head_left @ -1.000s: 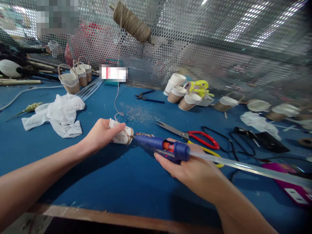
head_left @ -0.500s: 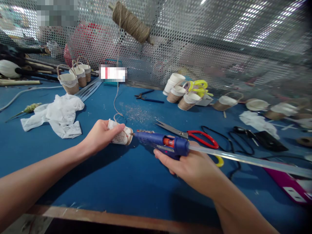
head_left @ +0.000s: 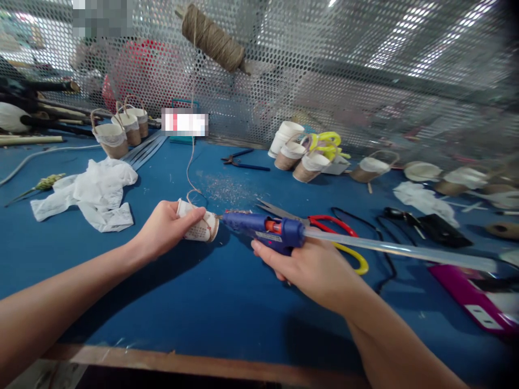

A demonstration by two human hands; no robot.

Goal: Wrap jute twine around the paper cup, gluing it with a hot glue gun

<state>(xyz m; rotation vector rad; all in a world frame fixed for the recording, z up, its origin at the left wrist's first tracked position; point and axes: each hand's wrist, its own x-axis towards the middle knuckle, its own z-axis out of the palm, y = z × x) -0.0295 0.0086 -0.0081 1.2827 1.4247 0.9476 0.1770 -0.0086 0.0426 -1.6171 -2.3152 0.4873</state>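
My left hand [head_left: 172, 227] is closed around a white paper cup [head_left: 203, 229] lying on its side, its base turned to the right. Twine [head_left: 190, 173] runs down to the cup from a brown spool [head_left: 211, 39] at the mesh, and my thumb presses near it. In my right hand [head_left: 308, 265] is a blue glue gun [head_left: 263, 229], its nozzle at the base end of the cup. A long clear glue stick [head_left: 397, 248] sticks out of its back. Behind the gun lie scissors [head_left: 332, 221] with red and yellow handles, partly covered.
White lace [head_left: 97, 189] lies crumpled on the left. Twine-handled cups [head_left: 111, 141] stand at the back left, more cups [head_left: 310, 167] at the back right. Pliers [head_left: 247, 162] lie mid-table. A purple power strip [head_left: 466, 297] and black cord [head_left: 377, 232] are at right.
The glue gun has shifted slightly left and up, its nozzle still at the cup's base. My left hand keeps its hold on the cup. The whole view has shifted a little.
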